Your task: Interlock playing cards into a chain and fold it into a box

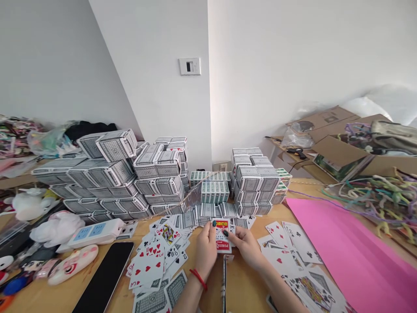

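The wooden table [243, 287] carries stacked decks [110, 174] at the rear, a pink sheet [342, 243] at right and loose cards [148, 265]. Centrally, the left hand [206, 241] and right hand [246, 243] hold the red-printed poker card [223, 243] at its sides, thumbs on its face, fingers closed narrowly. Its long axis runs fore-and-aft, the printed face toward the camera. The fingers behind it are hidden; a thin upright strip [224, 282], cut off below, is hard to identify.
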